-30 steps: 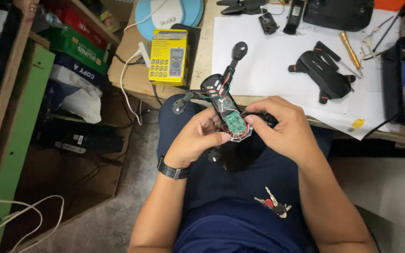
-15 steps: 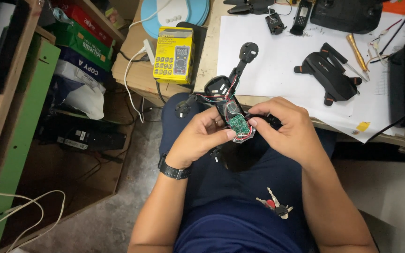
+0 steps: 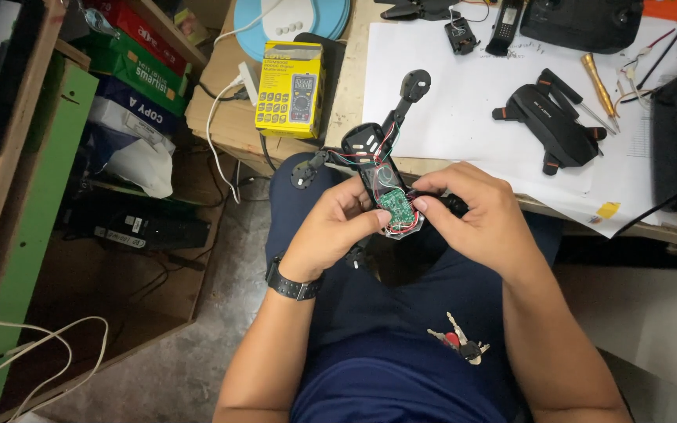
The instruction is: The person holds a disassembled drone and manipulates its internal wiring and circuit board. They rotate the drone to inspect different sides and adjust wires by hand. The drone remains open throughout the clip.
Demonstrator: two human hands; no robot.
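Over my lap I hold an opened black drone body (image 3: 375, 157) with folding arms, red and black wires and a small green circuit board (image 3: 396, 208) exposed. My left hand (image 3: 329, 232), a black watch on its wrist, grips the drone's near side with thumb and fingers at the board. My right hand (image 3: 481, 221) holds the other side, its fingertips pinching the board's edge. One drone arm reaches up over the white paper (image 3: 464, 102) on the desk.
On the wooden desk (image 3: 221, 125) lie a yellow multimeter (image 3: 290, 88), a black drone shell (image 3: 559, 125), a yellow-handled screwdriver (image 3: 599, 83), a remote controller (image 3: 581, 22) and a round blue device (image 3: 291, 22). Shelves with coloured boxes (image 3: 131, 74) stand at left.
The view has shifted slightly. The drone and both hands have stayed over my lap, with fingers shifting slightly at the circuit board.
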